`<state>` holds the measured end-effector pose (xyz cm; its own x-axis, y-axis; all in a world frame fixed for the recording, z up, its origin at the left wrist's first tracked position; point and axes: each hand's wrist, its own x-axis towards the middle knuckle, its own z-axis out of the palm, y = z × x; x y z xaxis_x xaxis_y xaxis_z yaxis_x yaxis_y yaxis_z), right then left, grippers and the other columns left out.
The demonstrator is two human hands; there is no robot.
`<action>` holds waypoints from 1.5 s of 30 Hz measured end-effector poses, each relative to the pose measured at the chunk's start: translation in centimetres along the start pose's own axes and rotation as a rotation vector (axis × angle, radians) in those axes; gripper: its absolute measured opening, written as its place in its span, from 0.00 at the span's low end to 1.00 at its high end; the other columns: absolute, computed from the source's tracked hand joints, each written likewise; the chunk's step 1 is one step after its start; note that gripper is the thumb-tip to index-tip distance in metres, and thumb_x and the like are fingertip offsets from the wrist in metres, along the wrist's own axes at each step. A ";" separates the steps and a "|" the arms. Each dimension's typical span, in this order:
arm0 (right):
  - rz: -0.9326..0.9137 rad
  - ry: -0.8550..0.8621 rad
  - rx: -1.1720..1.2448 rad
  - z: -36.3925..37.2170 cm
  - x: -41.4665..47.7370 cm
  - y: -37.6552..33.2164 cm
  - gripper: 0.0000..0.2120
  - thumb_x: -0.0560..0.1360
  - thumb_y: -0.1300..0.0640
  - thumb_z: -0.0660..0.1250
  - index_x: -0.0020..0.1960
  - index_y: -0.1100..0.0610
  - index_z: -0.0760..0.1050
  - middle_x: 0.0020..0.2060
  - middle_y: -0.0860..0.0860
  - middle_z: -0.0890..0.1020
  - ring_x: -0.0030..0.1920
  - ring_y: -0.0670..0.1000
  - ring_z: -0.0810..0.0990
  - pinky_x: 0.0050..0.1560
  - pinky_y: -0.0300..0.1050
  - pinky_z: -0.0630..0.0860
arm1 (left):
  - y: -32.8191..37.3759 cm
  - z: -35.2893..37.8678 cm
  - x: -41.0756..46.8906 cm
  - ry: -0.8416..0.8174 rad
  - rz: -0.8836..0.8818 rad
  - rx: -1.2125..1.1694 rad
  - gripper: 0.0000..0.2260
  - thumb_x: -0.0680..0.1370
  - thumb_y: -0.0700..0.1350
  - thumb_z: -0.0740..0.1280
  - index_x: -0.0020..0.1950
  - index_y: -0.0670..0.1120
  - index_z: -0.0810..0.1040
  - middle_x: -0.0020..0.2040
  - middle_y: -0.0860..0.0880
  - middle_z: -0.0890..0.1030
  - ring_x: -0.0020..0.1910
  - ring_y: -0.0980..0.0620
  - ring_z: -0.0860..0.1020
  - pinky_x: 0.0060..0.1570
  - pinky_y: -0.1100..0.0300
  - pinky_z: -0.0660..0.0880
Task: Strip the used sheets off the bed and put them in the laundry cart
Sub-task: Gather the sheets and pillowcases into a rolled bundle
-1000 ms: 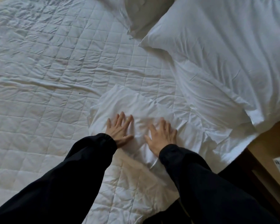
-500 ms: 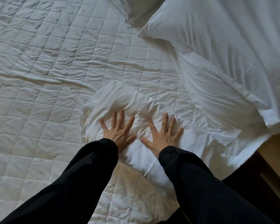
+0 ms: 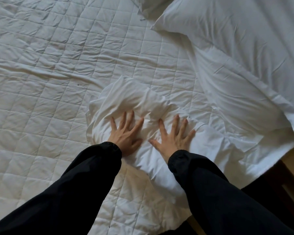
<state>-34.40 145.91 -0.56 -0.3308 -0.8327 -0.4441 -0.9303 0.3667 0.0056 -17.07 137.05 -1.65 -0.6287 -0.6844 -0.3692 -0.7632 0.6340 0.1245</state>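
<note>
Quilted pad (image 3: 41, 82) lay bare; left hand (image 3: 126, 133) and right hand (image 3: 174, 138), fingers splayed flat, pressed the bunched sheet (image 3: 131, 100), soft, light, probably best gathered at its folds.

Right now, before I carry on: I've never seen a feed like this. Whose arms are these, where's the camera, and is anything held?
There is no machine here: a person works with bare hands, and the one picture comes from a camera worn on their head, looking forward and down. The black sleeves end in the left hand and the right hand. Both lie flat, fingers spread, pressing on a bunched white sheet; neither grips it. Beneath is the quilted mattress pad. A white pillow lies at upper right. No laundry cart is in view.
</note>
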 end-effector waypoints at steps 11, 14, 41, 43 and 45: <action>-0.260 0.395 0.087 5.2 -11.9 -7.2 0.40 0.69 0.45 0.72 0.73 0.61 0.59 0.74 0.67 0.55 0.74 0.68 0.53 0.69 0.73 0.45 | -1.5 1.0 -10.0 0.092 0.115 0.078 0.31 0.73 0.55 0.56 0.76 0.49 0.58 0.76 0.40 0.59 0.75 0.38 0.58 0.68 0.32 0.58; -0.209 0.393 0.020 7.1 -12.6 -8.1 0.43 0.71 0.48 0.72 0.76 0.63 0.54 0.75 0.66 0.53 0.75 0.67 0.52 0.71 0.71 0.41 | -2.3 2.4 -11.1 0.108 0.155 0.186 0.44 0.66 0.57 0.67 0.78 0.50 0.53 0.78 0.42 0.52 0.77 0.41 0.51 0.71 0.34 0.50; -0.196 0.903 -0.149 11.7 -6.7 -6.0 0.18 0.79 0.64 0.57 0.68 0.58 0.72 0.68 0.60 0.73 0.67 0.62 0.72 0.66 0.62 0.65 | -5.3 7.0 -4.2 0.743 0.436 0.325 0.23 0.75 0.35 0.57 0.71 0.45 0.67 0.68 0.40 0.67 0.65 0.39 0.67 0.62 0.25 0.57; -0.200 0.891 -0.139 9.8 -6.7 -5.1 0.18 0.79 0.64 0.58 0.68 0.58 0.72 0.68 0.60 0.73 0.67 0.62 0.72 0.66 0.62 0.66 | -4.8 5.5 -3.7 0.753 0.460 0.353 0.31 0.69 0.40 0.70 0.71 0.45 0.67 0.68 0.40 0.67 0.66 0.38 0.67 0.64 0.25 0.55; -0.213 0.859 -0.131 7.8 -6.7 -4.1 0.20 0.77 0.63 0.60 0.69 0.58 0.71 0.68 0.60 0.72 0.67 0.62 0.71 0.66 0.62 0.66 | -4.2 3.8 -3.1 0.731 0.468 0.362 0.38 0.64 0.48 0.77 0.71 0.46 0.66 0.69 0.40 0.66 0.67 0.38 0.67 0.64 0.26 0.54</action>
<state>-27.15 153.21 -4.62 -0.1049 -0.9206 0.3763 -0.9787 0.1626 0.1251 -11.34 137.87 -4.56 -0.8912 -0.3096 0.3314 -0.3934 0.8913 -0.2254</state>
